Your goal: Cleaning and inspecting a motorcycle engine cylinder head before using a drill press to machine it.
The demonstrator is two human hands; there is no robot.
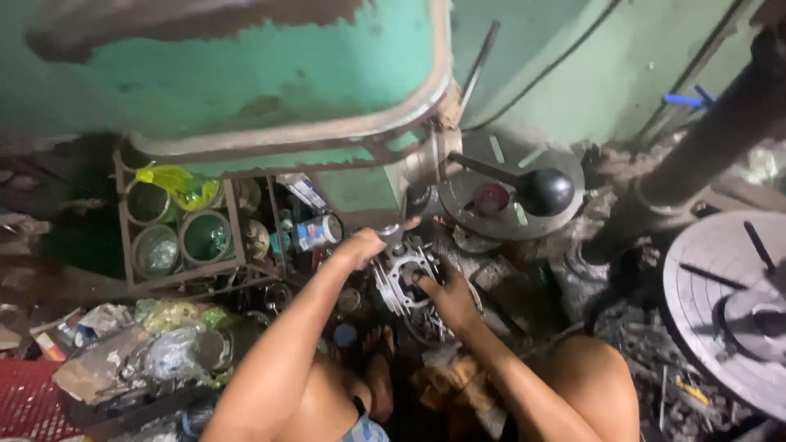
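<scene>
The left hand (360, 245) is clamped on a small metal tool (391, 236) at the cylinder's (403, 280) 11 o'clock; the right hand (446, 296) grips the finned cylinder at its 4 o'clock — fingers closed on the rim; the cylinder sits mid-frame, a black knob (547, 191) at 1 o'clock, a rack (184, 233) of tins at 9 o'clock.

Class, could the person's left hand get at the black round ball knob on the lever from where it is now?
Probably yes. The left hand rests on the finned metal cylinder, and the black ball knob sits up and to the right with nothing visible across the gap between them.
</scene>
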